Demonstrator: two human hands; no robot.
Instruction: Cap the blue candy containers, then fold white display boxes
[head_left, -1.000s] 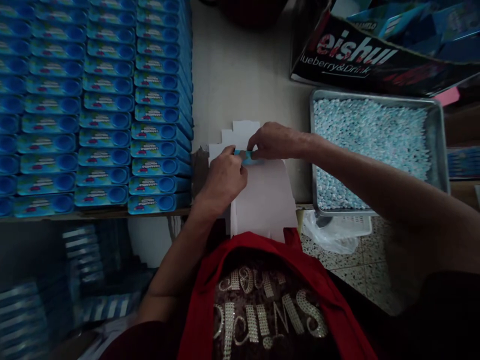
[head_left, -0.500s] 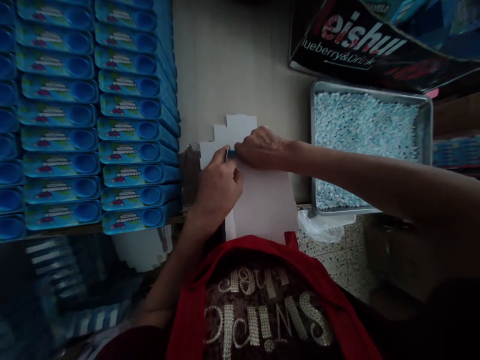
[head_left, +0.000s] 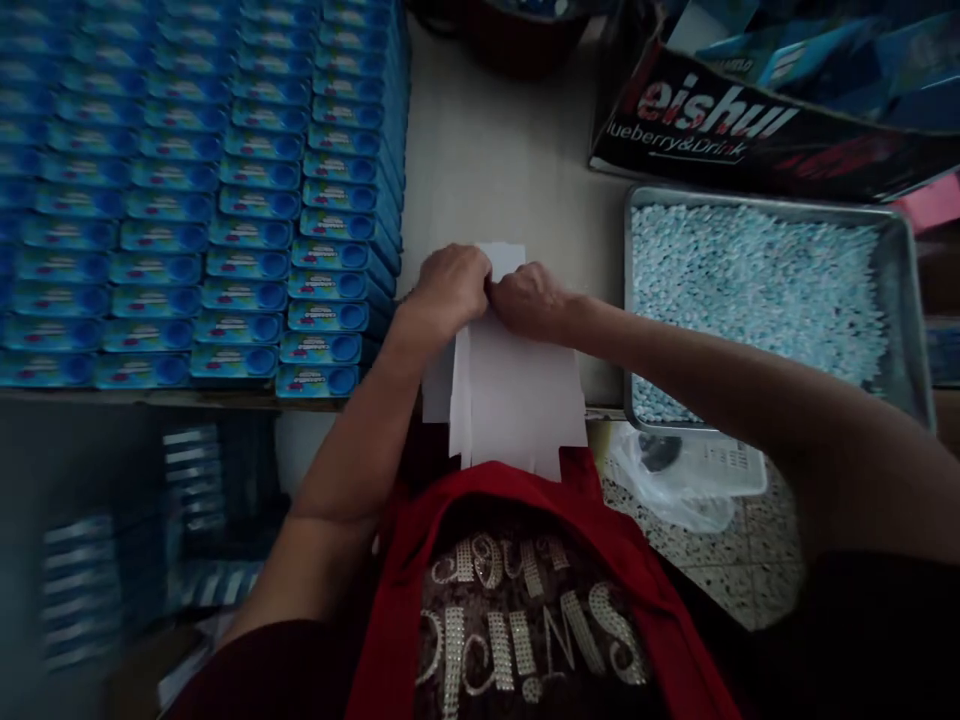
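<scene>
One metal tray [head_left: 911, 300] full of pale candies [head_left: 750, 290]

This looks like a small packing workshop for sweets rather than a home or a shop. Rows of identical blue boxes [head_left: 202, 190] are stacked tightly on the table [head_left: 495, 160], beside a metal tray [head_left: 900, 290] filled with small pale blue and white candies [head_left: 750, 290]. A dark printed carton [head_left: 750, 120] stands behind the tray, and flat white card blanks [head_left: 517, 400] lie at the table's front edge
</scene>
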